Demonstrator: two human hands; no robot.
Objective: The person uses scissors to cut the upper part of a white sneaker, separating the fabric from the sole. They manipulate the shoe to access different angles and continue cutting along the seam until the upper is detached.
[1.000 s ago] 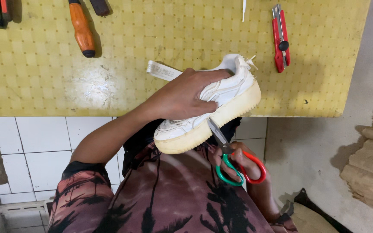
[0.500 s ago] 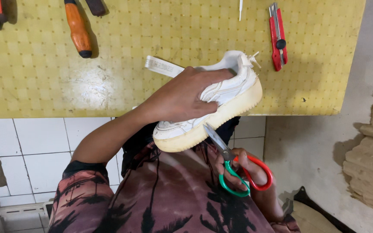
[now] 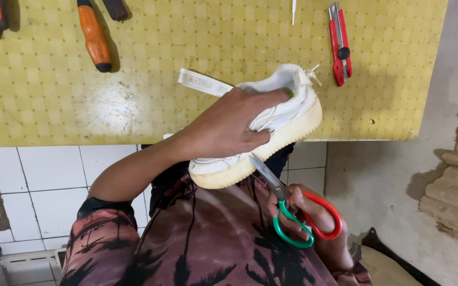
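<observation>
Left hand clasped, right hand curled

yellow table, white tile floor

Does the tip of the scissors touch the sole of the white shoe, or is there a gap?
Touching. In the head view the scissors in the right hand end their blades right at the shoe sole edge, with no gap visible, while the left hand grips the shoe.
</observation>
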